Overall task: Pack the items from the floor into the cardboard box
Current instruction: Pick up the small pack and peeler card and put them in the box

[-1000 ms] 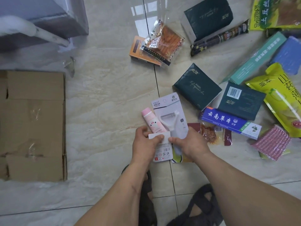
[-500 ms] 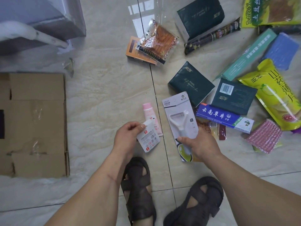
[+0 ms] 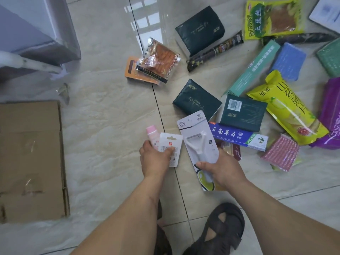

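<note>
White peeler card [image 3: 197, 137] in right grip [image 3: 223, 167]

Soft daylight, window glare on floor [image 3: 114, 126]

The left hand [image 3: 156, 159], which half a second ago holds only the small white card pack [image 3: 170, 151] away from the pink tube [image 3: 153, 138], now closes around both the tube and the card together. The right hand [image 3: 220, 168] now holds the fruit peeler card [image 3: 197, 142] apart from the left hand's things, where a second ago they overlapped.
</note>
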